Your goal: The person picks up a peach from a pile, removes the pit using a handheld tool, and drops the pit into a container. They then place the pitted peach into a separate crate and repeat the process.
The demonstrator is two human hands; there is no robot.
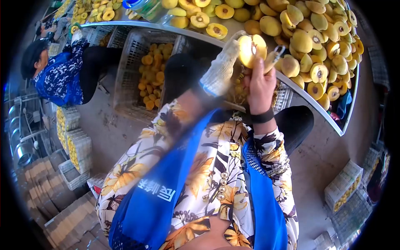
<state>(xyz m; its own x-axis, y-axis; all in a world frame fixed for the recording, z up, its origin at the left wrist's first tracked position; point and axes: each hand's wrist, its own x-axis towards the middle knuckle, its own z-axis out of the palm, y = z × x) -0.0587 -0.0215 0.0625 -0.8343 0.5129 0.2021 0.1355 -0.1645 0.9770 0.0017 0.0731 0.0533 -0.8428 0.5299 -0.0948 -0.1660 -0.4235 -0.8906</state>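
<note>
My left hand (221, 68), in a pale knitted glove, is closed around the left side of a halved yellow fruit (246, 52). The cut face with its stone or hollow shows. My bare right hand (261, 85) has its thumb against the fruit's lower edge and grips a small tool (273, 59) with a light handle and a metal loop at its tip. Both hands are just over the near edge of a metal-rimmed table (310, 96), beside a heap of halved yellow fruit (302, 39).
Below the table edge, a crate (121, 89) holds orange fruit pieces (152, 77). A co-worker (62, 75) sits at the left. Crates of fruit (78, 150) are stacked at left, more (343, 185) at right. A blue-rimmed container (143, 9) stands on the table.
</note>
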